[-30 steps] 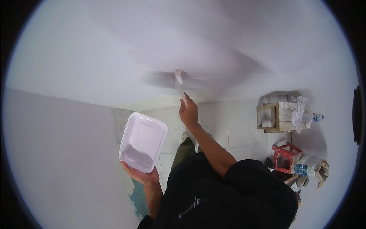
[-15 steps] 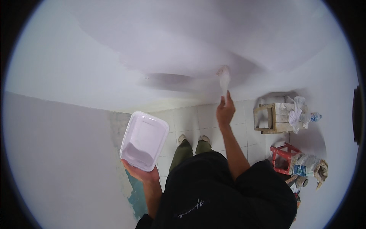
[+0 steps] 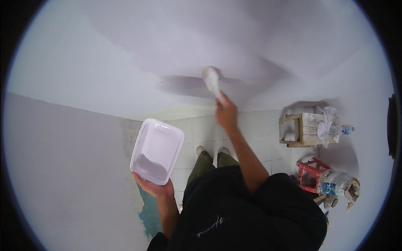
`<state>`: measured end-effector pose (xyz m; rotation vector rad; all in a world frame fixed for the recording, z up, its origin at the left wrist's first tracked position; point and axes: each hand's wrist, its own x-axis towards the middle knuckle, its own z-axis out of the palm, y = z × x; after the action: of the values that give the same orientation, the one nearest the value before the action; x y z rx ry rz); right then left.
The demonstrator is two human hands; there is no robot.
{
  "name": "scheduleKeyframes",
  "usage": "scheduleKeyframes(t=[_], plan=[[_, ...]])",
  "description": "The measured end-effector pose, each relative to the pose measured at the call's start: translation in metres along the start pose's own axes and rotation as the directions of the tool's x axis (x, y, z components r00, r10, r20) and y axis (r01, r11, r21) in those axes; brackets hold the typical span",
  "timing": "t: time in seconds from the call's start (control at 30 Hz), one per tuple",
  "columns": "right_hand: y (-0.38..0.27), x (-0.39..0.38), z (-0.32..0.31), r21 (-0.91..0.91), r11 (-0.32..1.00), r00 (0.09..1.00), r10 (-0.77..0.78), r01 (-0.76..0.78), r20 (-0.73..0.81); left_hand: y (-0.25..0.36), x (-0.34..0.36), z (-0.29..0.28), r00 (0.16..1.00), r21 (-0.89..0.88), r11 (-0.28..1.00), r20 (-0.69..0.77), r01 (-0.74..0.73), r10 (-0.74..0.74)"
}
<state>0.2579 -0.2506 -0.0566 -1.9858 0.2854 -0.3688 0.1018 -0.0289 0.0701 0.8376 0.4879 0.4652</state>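
Red stool (image 3: 314,168) near wooden box (image 3: 310,130)

Right hand (image 3: 226,113) gripping brush (image 3: 212,80), pale tray (image 3: 140,144)

I see smooth, glossy plastic in the white rectangular tray (image 3: 165,124); the pale, long-handled brush (image 3: 212,80) is too blurred to judge. The broad lilac-white wall (image 3: 176,42) looks matt, the black short-sleeved shirt (image 3: 251,213) dull cloth. Over there, the box-shaped brown stand (image 3: 310,120) is rough wood, the crumpled translucent bag (image 3: 325,125) thin plastic.
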Motion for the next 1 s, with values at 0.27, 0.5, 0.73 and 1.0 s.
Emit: scheduleKeyframes(t=[0.27, 0.5, 0.73, 1.0], plan=[[0.027, 0.013, -0.093, -0.222, 0.974, 0.941, -0.037, -0.04, -0.335, -0.009, -0.001, 0.016, 0.993, -0.046, 0.996, 0.093, 0.082, -0.077], [-0.028, -0.023, 0.021, -0.042, 0.999, 0.975, -0.041, 0.033, -0.22, -0.006, 0.001, 0.009, 0.993, -0.054, 0.994, 0.076, 0.096, -0.092], [-0.056, -0.054, 0.074, -0.051, 0.997, 0.975, -0.039, 0.051, 0.221, -0.009, 0.016, -0.022, 0.997, -0.039, 0.999, 0.067, 0.038, -0.035], [-0.017, -0.014, -0.084, -0.137, 0.975, 0.982, -0.166, 0.178, 0.095, 0.002, 0.009, -0.027, 0.992, -0.042, 0.998, 0.121, 0.036, -0.031]])
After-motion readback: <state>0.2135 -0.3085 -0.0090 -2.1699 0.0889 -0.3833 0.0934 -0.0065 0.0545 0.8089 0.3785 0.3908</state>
